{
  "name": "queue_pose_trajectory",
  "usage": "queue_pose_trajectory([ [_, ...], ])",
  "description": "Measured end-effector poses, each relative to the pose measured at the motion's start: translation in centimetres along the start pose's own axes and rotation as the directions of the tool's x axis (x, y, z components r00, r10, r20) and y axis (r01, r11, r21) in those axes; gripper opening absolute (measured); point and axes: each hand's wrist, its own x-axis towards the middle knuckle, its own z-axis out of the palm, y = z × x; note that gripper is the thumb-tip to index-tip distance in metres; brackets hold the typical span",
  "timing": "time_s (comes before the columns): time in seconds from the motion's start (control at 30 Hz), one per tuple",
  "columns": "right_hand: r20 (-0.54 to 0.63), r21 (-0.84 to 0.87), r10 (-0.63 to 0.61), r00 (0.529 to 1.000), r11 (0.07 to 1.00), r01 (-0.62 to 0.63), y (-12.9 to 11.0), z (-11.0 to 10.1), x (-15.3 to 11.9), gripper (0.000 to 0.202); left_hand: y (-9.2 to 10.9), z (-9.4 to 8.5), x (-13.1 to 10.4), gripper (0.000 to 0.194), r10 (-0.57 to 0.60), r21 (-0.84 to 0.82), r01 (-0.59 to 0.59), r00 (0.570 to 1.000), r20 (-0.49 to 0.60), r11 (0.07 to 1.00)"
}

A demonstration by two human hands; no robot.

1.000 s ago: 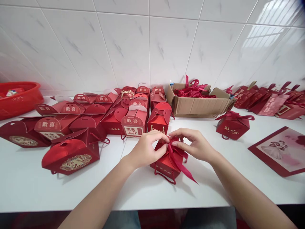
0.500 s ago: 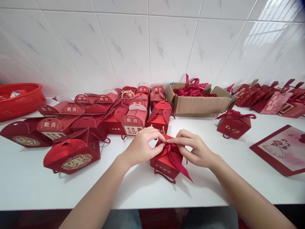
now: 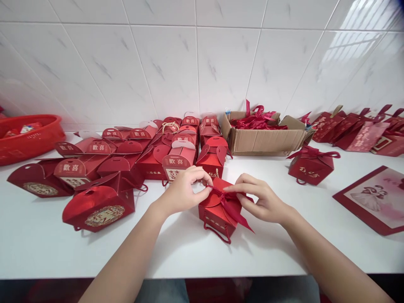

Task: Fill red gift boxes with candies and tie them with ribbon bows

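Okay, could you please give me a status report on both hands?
Left hand pinching ribbon, right hand touching it. Red box upright beneath. Other boxes close behind.

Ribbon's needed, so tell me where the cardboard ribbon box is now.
In the head view, the cardboard ribbon box stands right of centre at the back of the white table, near the tiled wall, just right of the clustered red boxes.

Beneath the left hand (image 3: 179, 193) and right hand (image 3: 265, 200) lies a smooth white tabletop (image 3: 176, 256), its front edge nearer the viewer than either. Beyond both stands a wall (image 3: 164, 63) of glossy white tiles with grey streaks and thin pale joints. Farther back and rightward from the right hand, a bright, barred reflection (image 3: 356, 38) shines on the tiles
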Motion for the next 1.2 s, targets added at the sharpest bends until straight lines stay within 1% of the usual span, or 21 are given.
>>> queue_pose_trajectory([
  [0.07,-0.065,0.052,0.061,0.996,0.997,-0.058,-0.1,0.1,0.1,0.035,0.0,0.0,0.1,0.003,0.018,-0.044,-0.017,1.000,0.011,0.999],
  [0.17,-0.106,0.104,0.167,0.980,0.982,-0.156,-0.3,0.1,0.3,0.023,-0.2,-0.1,0.1,0.011,0.029,-0.093,-0.023,0.998,0.064,0.995],
  [0.27,-0.128,0.162,0.273,0.953,0.954,-0.252,-0.6,0.1,0.6,0.018,-0.5,-0.1,0.0,0.014,0.021,-0.134,-0.003,0.991,0.132,0.991],
  [0.37,-0.106,0.237,0.348,0.932,0.919,-0.316,-0.6,0.2,0.5,0.018,-0.6,-0.1,0.1,0.014,0.006,-0.144,0.017,0.988,0.155,0.989],
  [0.43,-0.082,0.281,0.379,0.922,0.896,-0.344,-0.5,0.3,0.4,0.018,-0.4,-0.1,0.2,0.015,-0.018,-0.126,0.037,0.989,0.149,0.991],
  [0.53,-0.071,0.357,0.428,0.901,0.854,-0.377,-0.3,0.3,0.2,0.017,-0.1,0.2,0.2,0.024,-0.038,-0.109,0.053,0.990,0.133,0.993],
  [0.6,-0.052,0.450,0.461,0.886,0.803,-0.391,-0.2,0.3,0.1,0.018,0.1,0.8,0.2,0.031,-0.060,-0.129,0.072,0.994,0.091,0.989],
  [0.67,-0.015,0.541,0.486,0.874,0.739,-0.402,-0.1,0.2,0.1,0.019,0.3,1.7,0.1,0.037,-0.109,-0.173,0.113,0.994,0.030,0.978],
  [0.73,0.013,0.591,0.503,0.864,0.694,-0.412,-0.2,0.0,0.2,0.020,0.5,2.6,-0.1,0.041,-0.166,-0.218,0.158,0.986,-0.022,0.963],
  [0.8,0.013,0.591,0.527,0.850,0.682,-0.432,-0.4,-0.1,0.3,0.021,0.7,3.4,-0.3,0.043,-0.200,-0.254,0.182,0.979,-0.046,0.950],
  [0.87,-0.007,0.562,0.555,0.832,0.690,-0.456,-0.7,0.0,0.5,0.024,1.0,3.8,-0.5,0.043,-0.206,-0.277,0.187,0.978,-0.041,0.942],
  [1.03,-0.142,0.451,0.569,0.810,0.766,-0.459,-1.0,0.8,0.8,0.025,1.5,4.1,-1.1,0.041,-0.146,-0.290,0.145,0.989,0.016,0.946],
  [1.1,-0.189,0.447,0.590,0.785,0.764,-0.466,-0.9,1.1,0.8,0.028,1.6,4.2,-1.3,0.040,-0.121,-0.297,0.130,0.991,0.050,0.946],
  [1.2,-0.214,0.472,0.636,0.741,0.732,-0.492,-0.6,1.6,0.9,0.034,1.6,4.3,-1.3,0.040,-0.105,-0.304,0.126,0.991,0.083,0.944],
])
